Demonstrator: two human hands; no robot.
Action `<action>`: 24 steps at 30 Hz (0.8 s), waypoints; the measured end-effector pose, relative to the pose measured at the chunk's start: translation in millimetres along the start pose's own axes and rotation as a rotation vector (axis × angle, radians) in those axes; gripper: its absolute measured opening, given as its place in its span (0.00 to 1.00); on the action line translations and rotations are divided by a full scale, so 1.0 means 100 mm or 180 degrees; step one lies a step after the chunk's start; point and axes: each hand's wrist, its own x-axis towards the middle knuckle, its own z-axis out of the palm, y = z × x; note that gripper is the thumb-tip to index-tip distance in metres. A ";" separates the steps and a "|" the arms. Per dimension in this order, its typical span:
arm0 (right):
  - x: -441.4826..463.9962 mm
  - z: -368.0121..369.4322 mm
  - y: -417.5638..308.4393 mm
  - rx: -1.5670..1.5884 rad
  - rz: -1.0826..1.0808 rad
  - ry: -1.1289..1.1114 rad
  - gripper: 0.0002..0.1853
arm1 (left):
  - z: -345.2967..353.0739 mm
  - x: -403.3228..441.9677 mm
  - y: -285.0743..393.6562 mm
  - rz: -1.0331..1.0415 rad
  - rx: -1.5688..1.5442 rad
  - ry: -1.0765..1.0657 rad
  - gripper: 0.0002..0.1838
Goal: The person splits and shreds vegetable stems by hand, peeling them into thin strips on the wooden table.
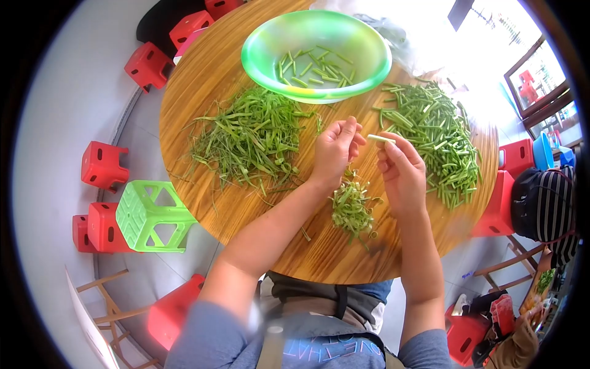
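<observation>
Between the thumb and fingers of my right hand [401, 169], a short pale-green vegetable stem [380, 139] points toward my left. Just beside its tip, my left hand [337, 150] is closed in a pinch; whatever its fingers hold, if anything, is too small to make out. Below and between the hands lies a small heap of curled green peelings [352, 209]. To the right spreads a large pile of cut green stems [436, 138]. A big pile of leafy green strips [252, 138] lies on the left. Several cut stems rest inside a green-and-yellow plastic basin [316, 93] at the back.
Everything stands on a round wooden table [203, 67]. Clear plastic bags [393, 31] lie behind the basin. Around the table are red stools [104, 165] and a light-green stool [153, 215]. At the right, other people [553, 209] sit near another work surface with greens.
</observation>
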 end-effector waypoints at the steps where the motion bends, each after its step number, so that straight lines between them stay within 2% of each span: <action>1: 0.01 -0.01 -0.01 0.0144 0.0092 0.0016 0.10 | 0.00 0.01 -0.01 0.0042 -0.0035 0.0001 0.12; 9: 0.10 -0.18 0.04 0.1038 0.0699 0.0181 0.09 | 0.02 -0.01 0.02 0.0524 0.0061 -0.0106 0.07; 14: 0.11 -0.18 0.05 0.0941 0.0589 0.0276 0.09 | 0.07 -0.09 0.06 0.0809 0.0972 -0.0179 0.06; 20: 0.11 -0.17 0.04 0.0886 0.0542 0.0185 0.09 | 0.13 -0.13 0.09 0.1983 0.1787 -0.0008 0.06; 24: 0.10 -0.14 0.03 0.0634 0.0390 0.0215 0.10 | 0.13 -0.15 0.13 0.2079 0.1905 -0.0034 0.05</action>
